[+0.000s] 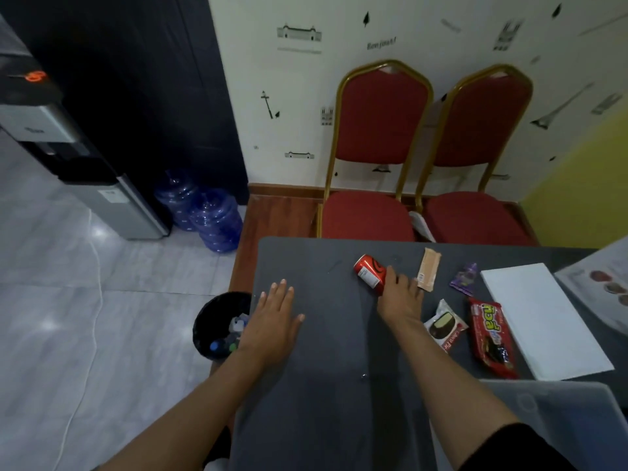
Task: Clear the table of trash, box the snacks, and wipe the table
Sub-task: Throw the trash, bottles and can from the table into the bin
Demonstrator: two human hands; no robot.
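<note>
Red can (371, 274): lying on its side on the dark tabletop (316, 396), toward the far edge; thin metal, smooth and curved, printed label facing up. Judged light and probably empty, prone to roll and easy to dent; best taken across the barrel rather than by the ends.
Right hand (401, 294): resting against the near end of the can, fingers (390, 271) curled toward it; whether they have closed round it cannot be told.
Left hand (273, 316): flat on the tabletop near its left edge, fingers spread, holding nothing.
Tan wrapper (429, 269): long, flat strip just right of the right hand; thin film, judged weightless and crinkly, likely trash.
Purple wrapper (465, 278): small, crumpled foil, glossy; pinch anywhere.
Choco pie packet (445, 326): sealed soft pouch, slightly puffed; contents judged crushable, lift by the edges.
Red snack pack (492, 336): long glossy plastic sleeve, flexible, slippery; support along its length.
White box (543, 321): flat, rigid-looking rectangle at the right, matte surface.
Bin (212, 317): round, black-lined, on the floor just beside the tabletop's left edge, already holding bottles and scraps.
Tabletop surface: matte dark grey, smooth, with faint specks.
</note>
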